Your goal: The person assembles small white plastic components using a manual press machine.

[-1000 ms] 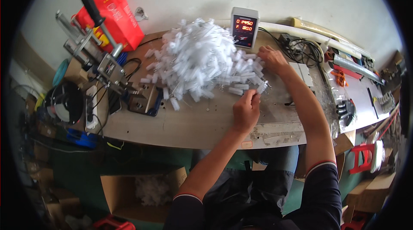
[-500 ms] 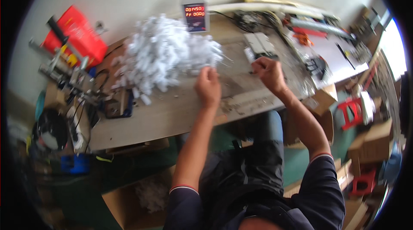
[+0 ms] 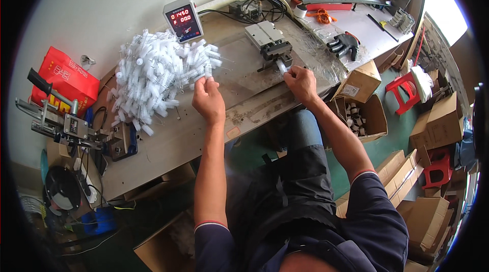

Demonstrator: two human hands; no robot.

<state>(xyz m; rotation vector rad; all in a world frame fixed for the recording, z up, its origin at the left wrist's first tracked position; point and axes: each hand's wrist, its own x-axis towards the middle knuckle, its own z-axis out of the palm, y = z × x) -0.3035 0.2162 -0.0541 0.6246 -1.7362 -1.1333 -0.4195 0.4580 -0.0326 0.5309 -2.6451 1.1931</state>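
A heap of small white brushes (image 3: 147, 76), some with thin wire ends, lies on the table left of centre. My left hand (image 3: 209, 103) is at the heap's right edge, its thumb and fingers pinched on a white brush (image 3: 208, 70) that points up. Further right, my right hand (image 3: 301, 83) is closed on a small white piece (image 3: 281, 66), apparently another brush. It holds this piece at the black jaws of a grey clamping device (image 3: 265, 35). My fingers partly cover both pieces.
Behind the heap stands a counter box (image 3: 184, 20) with red digits. A lever press (image 3: 76, 124) and red bag (image 3: 69, 76) are at left. A black glove (image 3: 345, 45) lies right of the clamping device. Cardboard boxes (image 3: 364, 81) and a red stool (image 3: 402, 93) stand at right.
The view has shifted and sharpened. My right hand has brought its white piece to the near side of the clamping device's jaws. My left hand stays by the heap.
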